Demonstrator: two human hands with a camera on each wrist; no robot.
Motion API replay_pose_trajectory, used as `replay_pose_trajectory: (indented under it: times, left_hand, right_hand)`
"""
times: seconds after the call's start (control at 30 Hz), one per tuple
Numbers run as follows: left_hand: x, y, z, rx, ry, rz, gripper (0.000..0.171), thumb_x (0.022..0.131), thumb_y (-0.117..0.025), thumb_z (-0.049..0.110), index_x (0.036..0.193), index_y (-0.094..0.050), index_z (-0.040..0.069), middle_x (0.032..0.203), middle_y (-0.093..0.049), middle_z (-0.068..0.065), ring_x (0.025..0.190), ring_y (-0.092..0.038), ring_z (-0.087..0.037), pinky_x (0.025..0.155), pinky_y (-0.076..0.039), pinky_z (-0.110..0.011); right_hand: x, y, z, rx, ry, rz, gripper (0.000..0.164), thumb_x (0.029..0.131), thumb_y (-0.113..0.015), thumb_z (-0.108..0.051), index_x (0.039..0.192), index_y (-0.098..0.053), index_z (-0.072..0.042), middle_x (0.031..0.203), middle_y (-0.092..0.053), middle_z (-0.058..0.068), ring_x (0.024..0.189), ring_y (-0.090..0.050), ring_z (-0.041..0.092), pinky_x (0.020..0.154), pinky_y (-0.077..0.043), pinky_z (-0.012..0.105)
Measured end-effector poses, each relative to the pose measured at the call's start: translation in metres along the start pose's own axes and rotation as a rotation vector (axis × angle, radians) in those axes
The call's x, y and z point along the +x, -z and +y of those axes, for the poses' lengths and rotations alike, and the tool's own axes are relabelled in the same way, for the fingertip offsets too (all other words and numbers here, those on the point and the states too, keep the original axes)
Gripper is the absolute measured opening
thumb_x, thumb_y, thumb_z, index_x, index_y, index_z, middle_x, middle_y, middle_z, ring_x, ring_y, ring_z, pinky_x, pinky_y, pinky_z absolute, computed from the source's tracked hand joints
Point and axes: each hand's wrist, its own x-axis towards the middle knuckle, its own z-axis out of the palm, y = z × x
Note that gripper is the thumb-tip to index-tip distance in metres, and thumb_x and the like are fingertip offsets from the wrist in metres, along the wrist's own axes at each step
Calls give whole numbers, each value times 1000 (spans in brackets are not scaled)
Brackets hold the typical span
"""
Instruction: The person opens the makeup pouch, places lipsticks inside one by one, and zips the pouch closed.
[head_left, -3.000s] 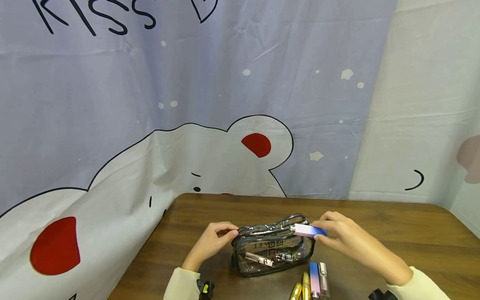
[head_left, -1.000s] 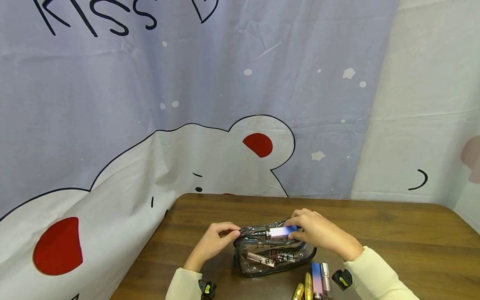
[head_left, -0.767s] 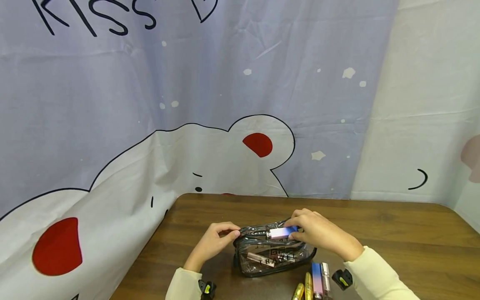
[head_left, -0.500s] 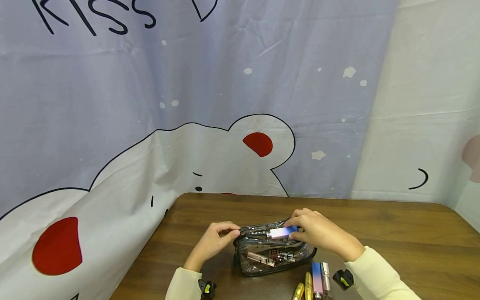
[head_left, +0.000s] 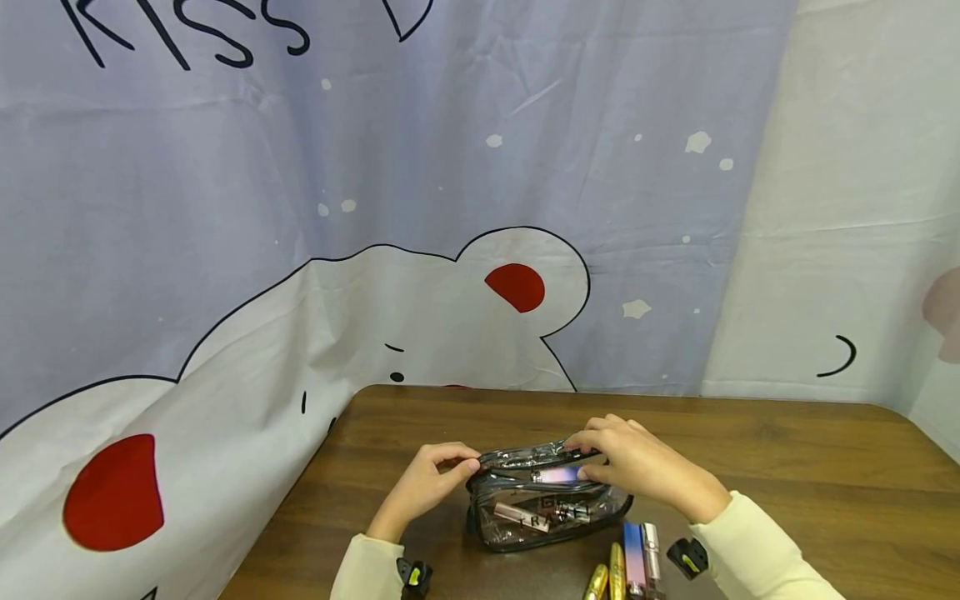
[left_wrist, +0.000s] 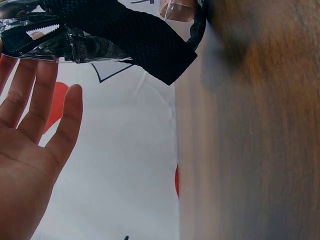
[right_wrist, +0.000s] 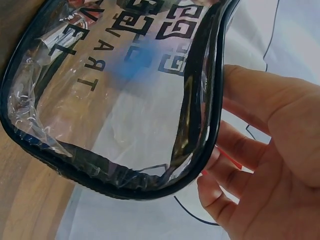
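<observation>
Wooden table [head_left: 787, 467] before a cartoon-print curtain [head_left: 405, 150], a clear pouch [head_left: 517, 497] between two hands

The left hand [head_left: 427, 483] pinches the pouch's upper left corner between thumb and forefinger; its other fingers stretch out below a black strap end [left_wrist: 130, 35]. The right hand [head_left: 637, 462] is at the right end of the opening, thumb and fingers parted. Whether it touches the blue-pink tube [head_left: 555, 475] beside its thumb, I cannot tell; that tube lies sideways in the pouch, just behind the front edge. Lower inside, a pale pink tube [head_left: 521, 518] lies near a smaller silvery piece [head_left: 573, 513].

Nearer the wearer, on the table, two gold tubes [head_left: 617, 571], a second blue-pink tube [head_left: 634, 554] and a silver-topped tube [head_left: 651, 550] sit close together. Cream sleeves [head_left: 757, 546] cover both forearms, with a black device at each wrist. On the curtain are white animals with red ear patches, and "KISS" in black letters.
</observation>
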Motion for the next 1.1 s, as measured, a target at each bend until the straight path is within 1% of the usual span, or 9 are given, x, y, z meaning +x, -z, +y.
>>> replay_pose_trajectory:
  times: [0.17, 0.37, 0.57, 0.8, 0.97, 1.1]
  left_hand:
    - [1, -1, -7, -14, 2, 0, 15, 94, -62, 14, 100, -72, 6, 96, -72, -10, 82, -59, 0, 73, -51, -23]
    - [1, 0, -6, -22, 10, -3, 17, 94, -62, 21, 101, -73, 9, 96, -72, -7, 83, -60, -1, 74, -51, -23]
    - [1, 0, -6, -21, 6, -6, 17, 94, -62, 20, 101, -72, 9, 96, -72, -8, 82, -60, -1, 74, -51, -24]
    - [1, 0, -7, -24, 20, -6, 17, 94, -62, 20, 101, -72, 8, 96, -72, -9, 82, -59, -1, 74, -51, -23]
    - [0, -1, -7, -8, 35, -2, 16, 94, -62, 14, 102, -72, 5, 97, -72, -11, 83, -58, 0, 75, -50, -23]
    - [0, -2, -4, 11, 39, 2, 15, 93, -61, 9, 101, -71, 1, 96, -71, -15, 83, -58, 1, 74, -51, -24]
  right_hand:
    - [-1, 1, 0, -6, 4, 11, 29, 82, -74, -24, 110, -70, -17, 99, -65, -4, 87, -53, 13, 70, -38, 29]
    - [-1, -2, 1, 1, -4, 40, 25, 82, -74, -22, 107, -72, -16, 92, -64, -6, 85, -52, 11, 70, -38, 30]
    - [-1, -4, 2, -3, 11, 74, 22, 82, -74, -21, 103, -73, -16, 90, -64, -6, 82, -52, 9, 69, -39, 29]
    - [-1, -5, 2, -10, 46, 125, 18, 81, -76, -16, 99, -73, -16, 89, -65, -6, 80, -54, 10, 69, -41, 29]
    - [-3, -6, 1, -51, 59, 167, 15, 81, -75, -16, 97, -73, -18, 88, -65, -9, 80, -55, 9, 70, -42, 31]
    - [-4, -6, 0, -66, 45, 186, 13, 83, -74, -19, 96, -73, -20, 88, -65, -10, 80, -55, 8, 71, -42, 32]
